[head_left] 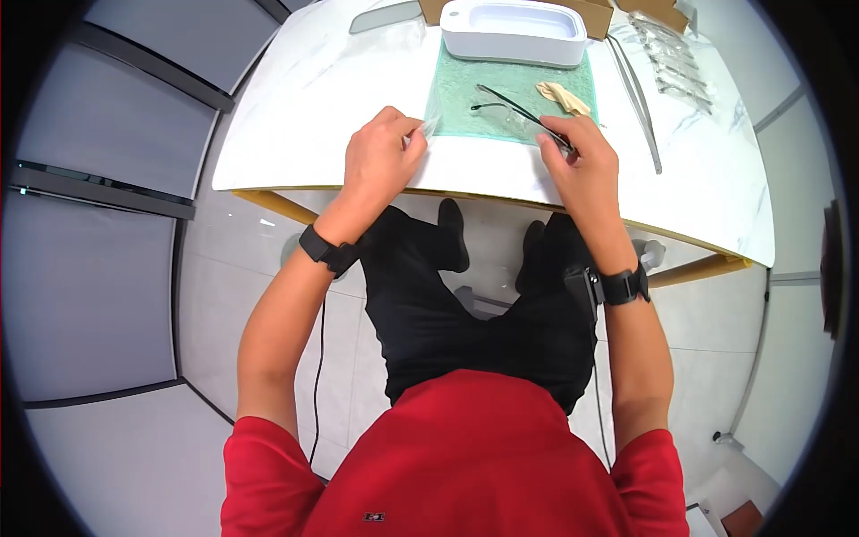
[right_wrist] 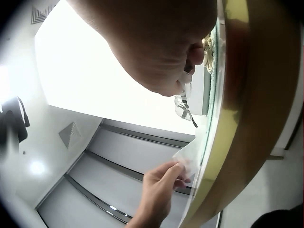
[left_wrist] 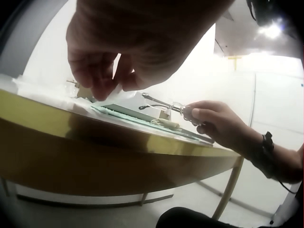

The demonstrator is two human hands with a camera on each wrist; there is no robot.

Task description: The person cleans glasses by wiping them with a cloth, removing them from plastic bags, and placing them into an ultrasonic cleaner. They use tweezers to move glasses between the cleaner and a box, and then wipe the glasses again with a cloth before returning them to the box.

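My right hand (head_left: 586, 166) grips a pair of glasses (head_left: 519, 109) with thin dark temples, above the green cloth (head_left: 465, 98). The temples point away to the left, and part of the frame is hidden by the fingers. In the right wrist view, a clear lens of the glasses (right_wrist: 181, 110) shows below the hand. Left of the cloth, my left hand (head_left: 380, 154) pinches a thin translucent plastic sheet (head_left: 430, 126) between thumb and fingers. From the right wrist, the sheet (right_wrist: 189, 153) stands up from those fingertips near the table edge.
A white tub-shaped device (head_left: 514, 54) stands at the cloth's far edge. The crumpled cream cloth (head_left: 564, 98) lies beside the glasses. Farther right are a grey strip (head_left: 640, 112) and several clear-wrapped items (head_left: 676, 67). A grey lid (head_left: 385, 17) lies at the back left.
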